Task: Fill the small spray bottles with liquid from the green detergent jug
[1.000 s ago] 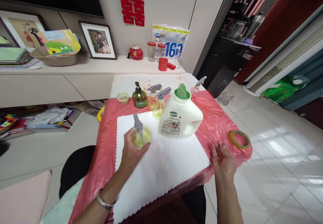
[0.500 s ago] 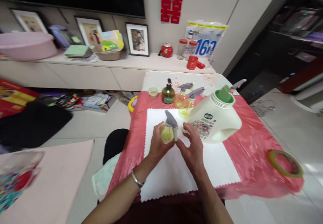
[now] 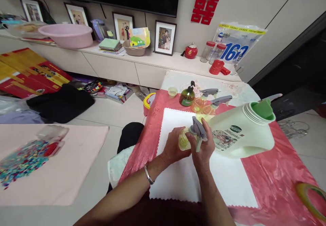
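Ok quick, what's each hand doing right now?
Left hand: closed around the body of the small yellow spray bottle.
Right hand: closed on the bottle's grey trigger head.

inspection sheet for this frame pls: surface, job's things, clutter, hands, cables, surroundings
Surface: white mat on a red plastic cover.
Job's things: small yellow spray bottle with a grey trigger head, held above the mat.
Clutter: big white jug, open green spout; green pump bottle; two more spray bottles; tape roll.
Hands: left hand grips the bottle body; right hand holds the trigger head.
Cables: nothing seen.
Surroundings: shelf with framed photos, pink basin.
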`<state>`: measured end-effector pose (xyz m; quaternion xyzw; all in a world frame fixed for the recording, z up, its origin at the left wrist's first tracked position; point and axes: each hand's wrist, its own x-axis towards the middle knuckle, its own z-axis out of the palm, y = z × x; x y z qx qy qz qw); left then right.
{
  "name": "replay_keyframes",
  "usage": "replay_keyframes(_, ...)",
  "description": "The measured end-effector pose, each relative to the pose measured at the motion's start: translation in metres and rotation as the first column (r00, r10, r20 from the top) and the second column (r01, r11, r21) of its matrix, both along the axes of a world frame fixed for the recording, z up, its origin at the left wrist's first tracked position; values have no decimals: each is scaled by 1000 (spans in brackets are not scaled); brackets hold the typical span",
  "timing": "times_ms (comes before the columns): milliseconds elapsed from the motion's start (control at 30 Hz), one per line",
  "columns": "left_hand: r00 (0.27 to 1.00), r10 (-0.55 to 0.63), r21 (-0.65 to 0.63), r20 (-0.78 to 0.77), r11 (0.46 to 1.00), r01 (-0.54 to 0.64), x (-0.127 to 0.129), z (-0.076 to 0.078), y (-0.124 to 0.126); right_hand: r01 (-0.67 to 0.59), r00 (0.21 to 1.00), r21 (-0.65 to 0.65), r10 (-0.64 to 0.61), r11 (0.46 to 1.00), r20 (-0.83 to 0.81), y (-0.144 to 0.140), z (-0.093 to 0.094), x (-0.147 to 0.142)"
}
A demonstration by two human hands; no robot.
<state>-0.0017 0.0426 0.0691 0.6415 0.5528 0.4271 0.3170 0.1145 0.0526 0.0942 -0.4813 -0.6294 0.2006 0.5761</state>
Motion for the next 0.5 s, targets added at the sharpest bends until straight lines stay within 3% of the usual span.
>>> replay_keyframes(100, 997, -47, -11, -66, 999, 47, -1, 13, -1, -2, 998, 6, 3, 1000, -61, -1, 0, -2)
replay_keyframes(200, 995, -85, -1, -61, 996, 85, -2, 15, -1, -35, 993, -11, 33, 999, -116, -2, -1, -4)
replay_keyframes(333, 999, -37, 58, -16, 998, 38, -3, 1, -3, -167, 969, -57, 153, 984, -192, -2, 0, -2)
replay_keyframes(500, 994, -54, 78, 94, 996, 47, -6, -19, -6, -376, 916, -121, 348, 919, -199, 5, 7, 13)
